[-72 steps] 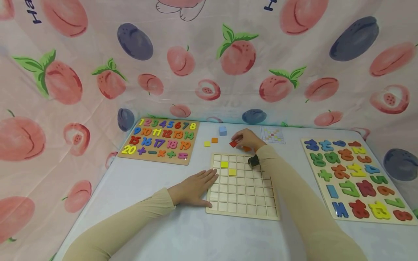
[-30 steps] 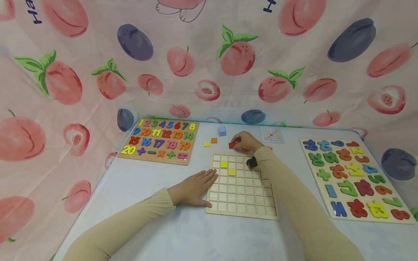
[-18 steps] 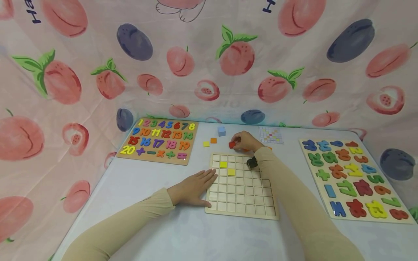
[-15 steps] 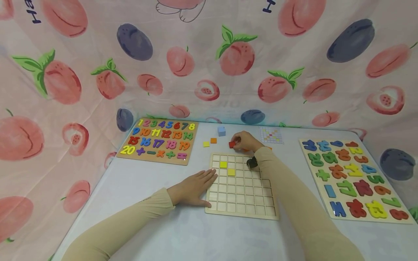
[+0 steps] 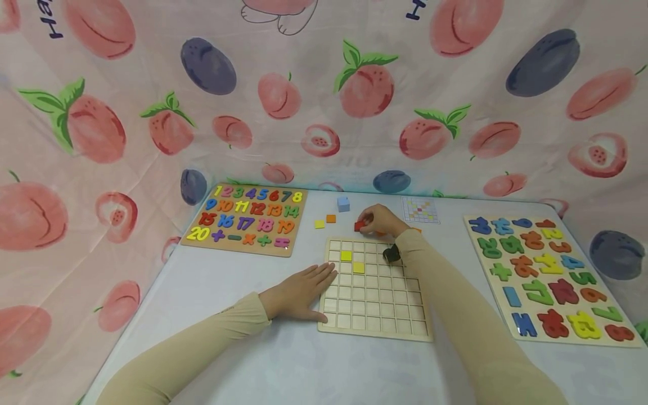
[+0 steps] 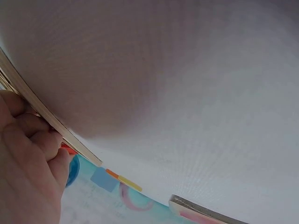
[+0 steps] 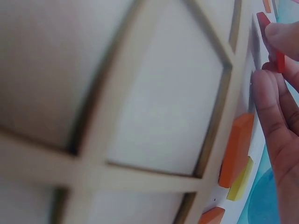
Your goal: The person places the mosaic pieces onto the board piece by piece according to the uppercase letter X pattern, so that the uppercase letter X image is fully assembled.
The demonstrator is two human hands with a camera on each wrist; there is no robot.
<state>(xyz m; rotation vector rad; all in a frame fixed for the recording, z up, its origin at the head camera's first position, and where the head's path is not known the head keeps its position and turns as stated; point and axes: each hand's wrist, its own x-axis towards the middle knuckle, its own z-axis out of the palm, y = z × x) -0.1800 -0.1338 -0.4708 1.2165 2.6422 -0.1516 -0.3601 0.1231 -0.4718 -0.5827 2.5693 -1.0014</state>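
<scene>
In the head view my right hand (image 5: 379, 219) pinches a red square tile (image 5: 359, 226) just beyond the back edge of the wooden grid board (image 5: 374, 335). The right wrist view has thumb and fingertips on that red tile (image 7: 271, 42), tilted on edge. My left hand (image 5: 301, 292) lies flat along the board's left side, fingers straight, fingertips over the rim. A yellow tile (image 5: 346, 256) and a second yellow tile (image 5: 358, 268) sit diagonally in the board's upper-left cells. An orange tile (image 5: 381, 233) is partly hidden under my right hand.
Behind the board lie a yellow tile (image 5: 319, 224), an orange tile (image 5: 331, 218), a blue cube (image 5: 343, 204) and a printed grid card (image 5: 421, 210). Number puzzle boards flank the work area: one at back left (image 5: 243, 214), another at right (image 5: 549, 281).
My right hand has shifted slightly left and toward me with the red tile, which now lies at a different angle. My left hand stays on the board's edge.
</scene>
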